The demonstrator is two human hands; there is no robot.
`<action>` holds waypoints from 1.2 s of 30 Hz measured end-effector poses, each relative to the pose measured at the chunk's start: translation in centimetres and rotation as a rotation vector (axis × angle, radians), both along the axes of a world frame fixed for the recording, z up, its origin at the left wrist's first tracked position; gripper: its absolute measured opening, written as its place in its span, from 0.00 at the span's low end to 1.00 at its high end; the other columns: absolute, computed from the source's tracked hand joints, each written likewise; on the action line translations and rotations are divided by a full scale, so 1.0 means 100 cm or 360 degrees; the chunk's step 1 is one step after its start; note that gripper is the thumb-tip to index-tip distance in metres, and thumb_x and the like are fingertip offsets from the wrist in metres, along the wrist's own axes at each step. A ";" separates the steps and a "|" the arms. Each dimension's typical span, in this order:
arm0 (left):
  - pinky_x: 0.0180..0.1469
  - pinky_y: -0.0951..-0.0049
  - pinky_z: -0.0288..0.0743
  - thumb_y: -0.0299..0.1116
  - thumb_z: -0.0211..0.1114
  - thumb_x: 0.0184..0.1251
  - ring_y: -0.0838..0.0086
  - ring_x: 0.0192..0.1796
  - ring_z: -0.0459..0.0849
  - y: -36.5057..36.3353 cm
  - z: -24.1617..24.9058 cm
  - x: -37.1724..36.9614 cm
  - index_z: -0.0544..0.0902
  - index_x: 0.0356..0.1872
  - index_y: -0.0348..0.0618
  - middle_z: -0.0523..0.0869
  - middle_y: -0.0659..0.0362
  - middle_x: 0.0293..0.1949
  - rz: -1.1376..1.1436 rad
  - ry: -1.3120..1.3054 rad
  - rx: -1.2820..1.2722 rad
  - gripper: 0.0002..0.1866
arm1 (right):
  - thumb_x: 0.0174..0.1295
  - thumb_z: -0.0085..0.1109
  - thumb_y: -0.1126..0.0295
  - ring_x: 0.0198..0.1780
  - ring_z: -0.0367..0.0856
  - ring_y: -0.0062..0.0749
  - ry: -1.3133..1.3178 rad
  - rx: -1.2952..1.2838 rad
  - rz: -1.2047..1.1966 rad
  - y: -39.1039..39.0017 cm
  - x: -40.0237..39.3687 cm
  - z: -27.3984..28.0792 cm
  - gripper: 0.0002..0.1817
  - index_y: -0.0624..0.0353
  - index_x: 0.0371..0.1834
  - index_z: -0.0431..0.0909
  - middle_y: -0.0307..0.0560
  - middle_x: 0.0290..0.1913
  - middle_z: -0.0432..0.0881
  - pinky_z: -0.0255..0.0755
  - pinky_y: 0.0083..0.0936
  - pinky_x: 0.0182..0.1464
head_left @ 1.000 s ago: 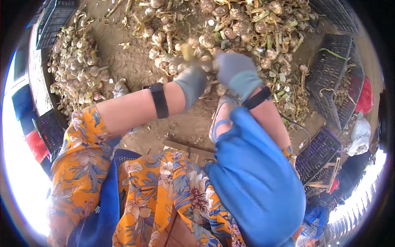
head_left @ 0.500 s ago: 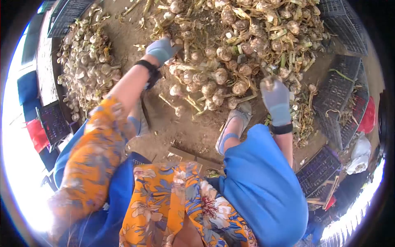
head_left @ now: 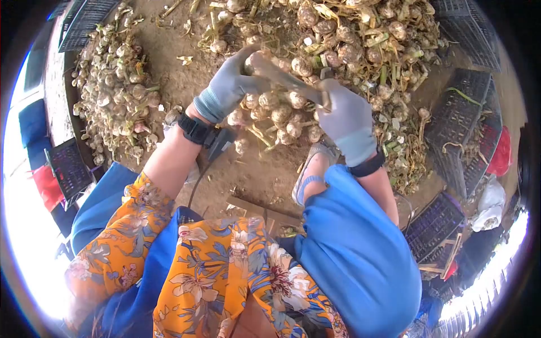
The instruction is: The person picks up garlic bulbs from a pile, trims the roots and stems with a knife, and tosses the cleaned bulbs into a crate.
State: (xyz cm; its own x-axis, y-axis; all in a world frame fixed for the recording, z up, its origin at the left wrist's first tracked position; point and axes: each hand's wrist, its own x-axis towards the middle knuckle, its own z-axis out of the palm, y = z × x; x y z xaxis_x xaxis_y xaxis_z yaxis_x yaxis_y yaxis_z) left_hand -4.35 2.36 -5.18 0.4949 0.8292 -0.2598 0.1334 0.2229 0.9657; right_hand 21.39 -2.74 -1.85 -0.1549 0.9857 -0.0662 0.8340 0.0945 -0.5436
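My left hand [head_left: 232, 84], in a grey-blue glove, has thumb and fingers closed around a garlic bulb [head_left: 258, 63], blurred by motion. A long brownish piece [head_left: 293, 83] stretches from the bulb to my right hand [head_left: 346, 115]; whether it is the stalk or a tool is too smeared to tell. My right hand, gloved as well, is curled in a fist at its near end. Both hands are above a heap of garlic [head_left: 276, 110] with dry, soil-marked bulbs and stalks.
A second garlic pile [head_left: 121, 96] lies on the left. Dark plastic crates [head_left: 459, 121] stand on the right, another crate [head_left: 70, 169] at left. Trimmings [head_left: 414, 163] lie beside my right arm. My foot [head_left: 313, 174] is at the heap's near edge. A white sack [head_left: 490, 205] sits far right.
My left hand has come up off the heap with a garlic bulb, and my right hand has moved left and inward. The two hands are now closer together, joined by the long piece.
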 end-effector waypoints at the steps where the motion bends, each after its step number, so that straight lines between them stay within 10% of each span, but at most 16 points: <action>1: 0.48 0.75 0.80 0.21 0.69 0.57 0.73 0.44 0.84 0.003 0.007 0.001 0.55 0.72 0.37 0.85 0.52 0.44 -0.0247 0.0240 0.0520 0.43 | 0.54 0.62 0.66 0.33 0.83 0.49 0.0000 -0.0007 -0.0007 0.001 -0.006 0.002 0.09 0.50 0.38 0.76 0.49 0.30 0.83 0.76 0.42 0.34; 2: 0.48 0.75 0.80 0.23 0.71 0.55 0.73 0.43 0.84 0.002 0.012 0.010 0.57 0.72 0.38 0.85 0.53 0.42 -0.0369 0.0229 0.0972 0.44 | 0.53 0.62 0.67 0.33 0.83 0.50 -0.0034 0.0042 0.0078 0.002 -0.011 0.003 0.09 0.51 0.37 0.76 0.49 0.29 0.82 0.76 0.42 0.34; 4: 0.46 0.75 0.80 0.26 0.75 0.51 0.76 0.42 0.84 -0.014 0.031 0.024 0.60 0.69 0.35 0.86 0.57 0.41 -0.0127 0.0309 0.0149 0.44 | 0.50 0.62 0.69 0.31 0.83 0.50 -0.0131 0.0040 0.0267 0.005 -0.020 0.011 0.10 0.54 0.36 0.75 0.49 0.27 0.82 0.75 0.43 0.32; 7: 0.39 0.78 0.80 0.30 0.78 0.50 0.82 0.37 0.83 -0.025 0.037 0.036 0.67 0.62 0.36 0.84 0.62 0.35 -0.0012 0.0248 0.0621 0.39 | 0.49 0.62 0.70 0.31 0.83 0.50 -0.0087 0.0101 0.0264 0.002 -0.028 0.003 0.11 0.55 0.35 0.74 0.48 0.26 0.82 0.75 0.44 0.32; 13: 0.35 0.77 0.79 0.28 0.73 0.53 0.79 0.34 0.85 -0.028 0.039 0.046 0.70 0.59 0.34 0.86 0.59 0.38 0.0124 0.0317 0.0235 0.32 | 0.50 0.66 0.66 0.33 0.83 0.51 -0.0007 0.0047 0.0165 0.001 -0.019 -0.020 0.15 0.53 0.41 0.75 0.51 0.29 0.82 0.76 0.43 0.34; 14: 0.34 0.77 0.78 0.28 0.72 0.53 0.79 0.34 0.85 -0.016 0.037 0.045 0.71 0.58 0.34 0.86 0.58 0.37 -0.0079 0.0390 0.1096 0.30 | 0.52 0.65 0.65 0.33 0.83 0.51 0.0026 0.0018 0.0115 -0.001 -0.016 -0.024 0.15 0.53 0.43 0.76 0.51 0.29 0.82 0.76 0.43 0.35; 21: 0.37 0.71 0.80 0.31 0.71 0.54 0.69 0.37 0.86 -0.045 0.079 0.072 0.74 0.52 0.35 0.86 0.53 0.37 0.0279 0.0314 0.0206 0.24 | 0.66 0.52 0.60 0.34 0.85 0.49 -0.0290 -0.0352 -0.0709 0.001 0.067 -0.033 0.14 0.57 0.46 0.79 0.53 0.32 0.85 0.80 0.39 0.37; 24: 0.41 0.66 0.81 0.30 0.63 0.58 0.63 0.42 0.87 -0.027 0.045 0.083 0.80 0.47 0.38 0.87 0.51 0.41 -0.1202 0.1850 0.1151 0.15 | 0.63 0.55 0.63 0.34 0.86 0.45 -0.0239 -0.0232 -0.0149 0.003 0.033 -0.007 0.09 0.49 0.43 0.81 0.50 0.32 0.86 0.80 0.38 0.38; 28: 0.39 0.68 0.81 0.30 0.62 0.62 0.66 0.42 0.86 -0.052 -0.035 0.076 0.84 0.41 0.41 0.87 0.51 0.44 -0.1646 0.1800 0.1167 0.09 | 0.63 0.55 0.63 0.39 0.87 0.45 -0.0390 -0.0538 0.0423 0.014 -0.003 0.026 0.10 0.49 0.44 0.82 0.50 0.34 0.86 0.80 0.38 0.44; 32: 0.37 0.70 0.79 0.31 0.63 0.63 0.67 0.43 0.84 -0.058 0.030 0.093 0.85 0.48 0.42 0.86 0.54 0.47 -0.2637 0.2378 0.1621 0.13 | 0.61 0.56 0.67 0.43 0.86 0.47 -0.0566 -0.0659 0.0598 0.030 -0.011 -0.002 0.09 0.55 0.39 0.84 0.53 0.38 0.86 0.79 0.40 0.47; 36: 0.41 0.59 0.80 0.43 0.61 0.66 0.66 0.42 0.88 -0.033 0.024 -0.009 0.89 0.41 0.53 0.89 0.63 0.38 -0.2054 0.3000 0.0701 0.12 | 0.63 0.51 0.61 0.44 0.83 0.56 -0.0772 -0.0661 -0.0365 0.025 0.091 -0.014 0.14 0.55 0.45 0.80 0.59 0.41 0.85 0.76 0.47 0.47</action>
State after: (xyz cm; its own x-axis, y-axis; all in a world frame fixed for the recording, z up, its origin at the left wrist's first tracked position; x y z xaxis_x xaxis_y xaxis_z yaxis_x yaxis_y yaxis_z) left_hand -5.21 -0.94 -2.75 0.1327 0.5097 -0.8500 0.4629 -0.7902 -0.4016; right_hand 30.46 -0.28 -3.21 0.1977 0.8679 -0.4556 0.9667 -0.2497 -0.0561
